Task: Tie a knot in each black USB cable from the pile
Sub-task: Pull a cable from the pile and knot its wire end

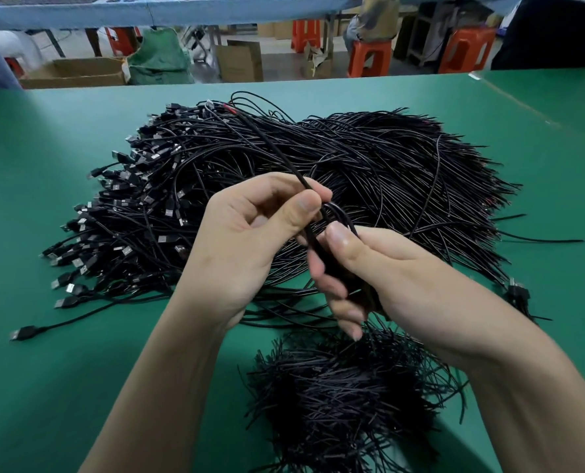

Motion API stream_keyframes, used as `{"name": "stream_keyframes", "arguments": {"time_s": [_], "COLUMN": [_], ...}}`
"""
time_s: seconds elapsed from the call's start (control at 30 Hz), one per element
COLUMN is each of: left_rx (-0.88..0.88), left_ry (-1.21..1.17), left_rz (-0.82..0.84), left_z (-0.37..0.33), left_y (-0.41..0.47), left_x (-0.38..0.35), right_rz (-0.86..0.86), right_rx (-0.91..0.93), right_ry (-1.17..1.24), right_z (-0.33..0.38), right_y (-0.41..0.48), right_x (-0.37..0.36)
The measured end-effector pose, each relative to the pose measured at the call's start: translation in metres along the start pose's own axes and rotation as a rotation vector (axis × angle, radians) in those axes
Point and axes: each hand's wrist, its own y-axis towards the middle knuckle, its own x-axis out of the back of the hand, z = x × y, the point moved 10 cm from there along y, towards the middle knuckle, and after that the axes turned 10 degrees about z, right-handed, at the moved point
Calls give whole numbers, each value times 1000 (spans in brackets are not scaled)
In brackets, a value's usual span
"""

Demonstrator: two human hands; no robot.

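Left hand (250, 240) pinching; right hand (369, 278) curled, gripping

The lower run of the held USB cable (286, 163) is concealed inside the curled fingers of the right hand (390, 268). Its far end cannot be traced within the pile (403, 172). The near heap of cables (345, 397) is cut off by the bottom edge.

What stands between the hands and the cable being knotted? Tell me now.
Nothing visible: the left hand pinches the cable and the right hand grips its loop, both above the pile.
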Motion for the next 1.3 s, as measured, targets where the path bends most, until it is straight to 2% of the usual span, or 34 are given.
{"name": "stream_keyframes", "arguments": {"time_s": [0.13, 0.23, 0.3, 0.37, 0.43, 0.63, 0.67, 0.83, 0.9, 1.13, 1.3], "left_rx": [11, 103, 160, 185, 177, 127, 110, 86, 86, 95, 203], "left_ry": [18, 91, 205, 287, 289, 313, 319, 182, 214, 115, 225], "left_rz": [-83, -177, -168, -142, -175, -223, -230, -305, -281, -285, -124], "left_z": [3, 9, 9, 6, 1, -3, -3, 3, 4, 15, 19], "left_y": [0, -3, -4, -6, -8, -10, -9, -9, -8, -9, -5], "left_x": [-1, 0, -10, -23, -28, -16, -16, -7, -8, -12, -11], "right_rz": [-125, -435, -622, -702, -712, -624, -593, -345, -329, -431, -481], "right_rx": [47, 69, 39, -49, -99, -22, 14, 163, 152, 136, 103], "right_ry": [-69, -479, -807, -1031, -1139, -1149, -1079, -428, -339, -582, -684], "right_z": [3, 16, 28, 31, 31, 28, 27, 16, 10, 15, 19], "right_y": [3, -3, -12, -15, -13, -6, -6, 3, 5, 1, -5], "right_x": [6, 29, 36, 32, 25, 13, 13, 16, 20, 28, 38]}}
